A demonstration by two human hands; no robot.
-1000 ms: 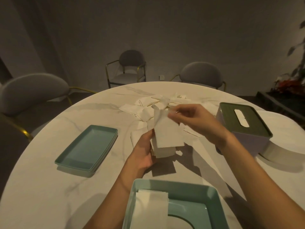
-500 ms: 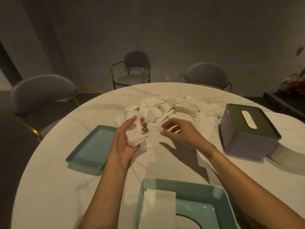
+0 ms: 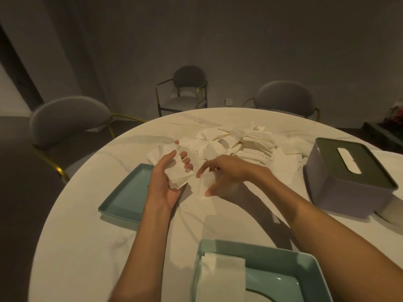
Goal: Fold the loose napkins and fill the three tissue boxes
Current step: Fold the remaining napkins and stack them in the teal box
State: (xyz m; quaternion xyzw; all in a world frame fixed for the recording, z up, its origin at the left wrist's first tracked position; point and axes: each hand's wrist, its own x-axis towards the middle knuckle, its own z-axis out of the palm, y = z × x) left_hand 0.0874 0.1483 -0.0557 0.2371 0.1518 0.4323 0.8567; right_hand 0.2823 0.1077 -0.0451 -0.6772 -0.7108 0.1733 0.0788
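Starting from the left, a grey round-backed chair with a gold metal frame point(image 3: 69, 118) stood beside the round white marble table point(image 3: 91, 247). On the table lay a shallow teal rectangular lid point(image 3: 128, 192), and the left forearm crossed in front of its right edge. The left hand point(image 3: 168, 177) was held palm up over the table, with its fingers and thumb curled around a small stack of folded white napkins point(image 3: 177, 173). Just beside it, the right hand point(image 3: 224, 173) reached down with curled fingers and pinched a single crumpled white napkin point(image 3: 204, 185) that lay on the marble; the hand covered a part of this napkin.

Behind both hands, near the middle of the table, a wide pile of loose white napkins point(image 3: 246, 144) was spread, and its near edge was hidden by the right hand. At the bottom, close to the person, an open teal plastic tissue box point(image 3: 272, 262) stood between the two forearms, with a folded white napkin strip point(image 3: 222, 277) hanging over its left side. On the right, a lavender tissue box with a dark green slotted lid point(image 3: 349, 177) stood closed, and a white tissue showed in its slot. A white rounded object point(image 3: 392, 212) stood behind it, mostly hidden. Two more grey chairs point(image 3: 283, 97) were beyond the table.
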